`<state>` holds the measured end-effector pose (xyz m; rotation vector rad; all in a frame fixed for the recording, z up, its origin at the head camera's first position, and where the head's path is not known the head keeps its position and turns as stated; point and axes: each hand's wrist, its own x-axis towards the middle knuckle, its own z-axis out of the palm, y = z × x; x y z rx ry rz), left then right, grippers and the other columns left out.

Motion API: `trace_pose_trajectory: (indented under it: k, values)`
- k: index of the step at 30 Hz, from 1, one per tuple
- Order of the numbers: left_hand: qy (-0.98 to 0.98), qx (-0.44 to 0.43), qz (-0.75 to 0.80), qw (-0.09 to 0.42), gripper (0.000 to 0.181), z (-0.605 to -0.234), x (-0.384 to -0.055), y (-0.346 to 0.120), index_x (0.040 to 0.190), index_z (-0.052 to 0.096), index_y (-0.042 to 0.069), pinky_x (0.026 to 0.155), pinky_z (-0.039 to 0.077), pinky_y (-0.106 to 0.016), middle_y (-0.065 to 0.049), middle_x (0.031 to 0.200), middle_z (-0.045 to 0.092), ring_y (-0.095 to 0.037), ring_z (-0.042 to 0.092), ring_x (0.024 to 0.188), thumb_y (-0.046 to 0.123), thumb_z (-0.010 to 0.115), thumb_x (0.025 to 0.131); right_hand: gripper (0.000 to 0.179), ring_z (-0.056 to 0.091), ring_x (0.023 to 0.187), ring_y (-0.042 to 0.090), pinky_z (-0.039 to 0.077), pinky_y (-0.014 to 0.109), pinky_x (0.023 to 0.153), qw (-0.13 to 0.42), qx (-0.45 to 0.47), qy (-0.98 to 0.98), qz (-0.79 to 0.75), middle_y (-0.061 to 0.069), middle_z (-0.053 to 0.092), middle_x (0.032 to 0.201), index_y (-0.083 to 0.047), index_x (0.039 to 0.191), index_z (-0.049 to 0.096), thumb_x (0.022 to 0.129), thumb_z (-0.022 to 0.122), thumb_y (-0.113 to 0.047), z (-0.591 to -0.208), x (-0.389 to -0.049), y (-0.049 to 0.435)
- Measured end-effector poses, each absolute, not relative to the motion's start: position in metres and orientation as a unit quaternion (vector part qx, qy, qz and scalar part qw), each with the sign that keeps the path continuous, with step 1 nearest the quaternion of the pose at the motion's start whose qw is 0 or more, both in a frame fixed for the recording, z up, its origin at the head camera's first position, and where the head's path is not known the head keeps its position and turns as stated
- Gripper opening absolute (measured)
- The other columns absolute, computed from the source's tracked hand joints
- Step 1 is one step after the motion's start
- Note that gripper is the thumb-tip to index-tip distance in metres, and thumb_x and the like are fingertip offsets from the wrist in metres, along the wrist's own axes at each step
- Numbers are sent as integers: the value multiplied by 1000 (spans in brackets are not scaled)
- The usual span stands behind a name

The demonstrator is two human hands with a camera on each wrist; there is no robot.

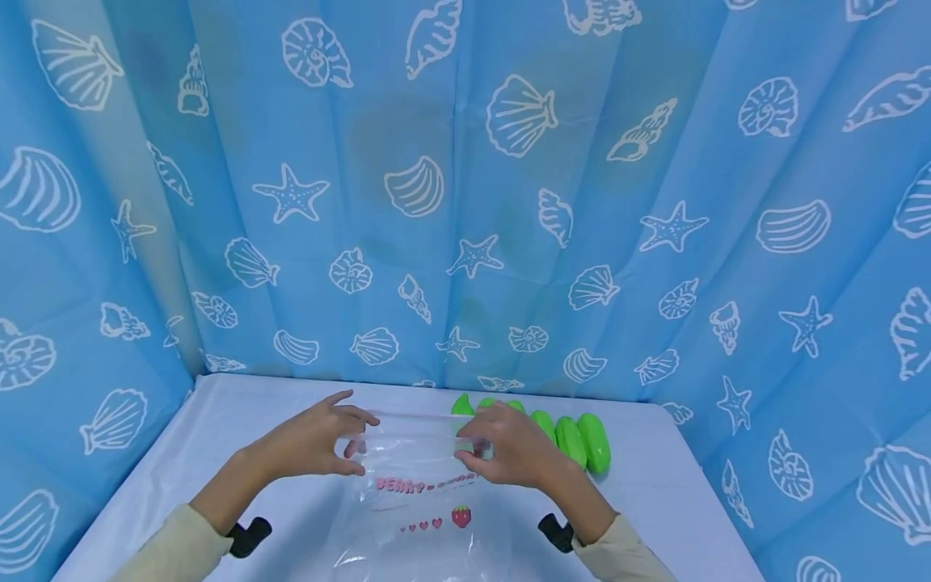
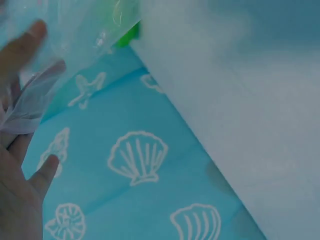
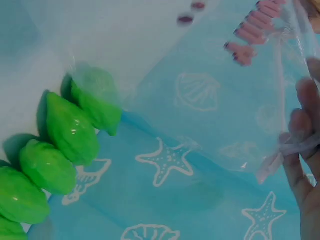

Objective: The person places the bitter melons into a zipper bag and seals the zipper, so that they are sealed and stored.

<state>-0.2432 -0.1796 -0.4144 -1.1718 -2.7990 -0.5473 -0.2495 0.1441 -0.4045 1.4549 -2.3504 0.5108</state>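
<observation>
At the mouth of a clear, red-printed plastic bag (image 1: 425, 505), the left hand (image 1: 316, 436) and right hand (image 1: 509, 444) hold its edges, fingers bent, half open. The bag hangs between them over a white-covered bench (image 1: 655, 493). Beyond the right hand, glossy bright-green oblong pieces (image 1: 570, 440) lie in a row before a blue, shell-patterned curtain (image 1: 473, 202).

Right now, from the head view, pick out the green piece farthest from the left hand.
It's the green piece at the row's right end; the other green pieces all lie further left, closer to the left hand.
</observation>
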Motion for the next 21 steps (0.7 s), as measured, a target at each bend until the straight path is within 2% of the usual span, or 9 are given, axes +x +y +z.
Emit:
trace_pose_trajectory:
  k: [6,11,16,18,21]
  values:
    - [-900,-418,-112,58,21,-441,-248,-178,75,70,22,109,26,-63,4,106,72,-20,59,118,21,90,68,13,52,75,4,48,23,75,140,528,-826,138,-12,65,74,-15,87,75,76,82,-17,-432,-250,146]
    - [-901,-406,-149,33,17,-454,-248,-174,80,69,19,110,24,-62,-3,115,70,-23,60,117,16,85,75,12,55,76,5,49,20,73,160,527,-824,131,-9,63,79,-14,85,75,76,81,-9,-447,-249,145]
    - [-892,-364,-268,6,14,-455,-248,-172,99,75,19,102,41,-54,-2,120,67,-24,60,115,24,76,85,12,56,78,4,49,15,72,149,492,-839,179,-8,62,82,-14,85,76,76,82,-9,-450,-249,146]
    - [-883,-358,-302,18,15,-456,-249,-171,102,74,17,94,49,-50,0,116,68,-22,62,111,26,70,91,12,56,78,4,49,14,72,146,485,-842,186,-8,62,82,-14,86,76,77,82,-9,-450,-249,148]
    - [-873,-341,-345,60,15,-463,-249,-168,104,73,15,87,55,-42,6,106,70,-17,65,103,24,63,96,13,56,79,4,48,14,72,153,477,-846,185,-9,63,82,-16,87,75,77,81,-10,-453,-249,148]
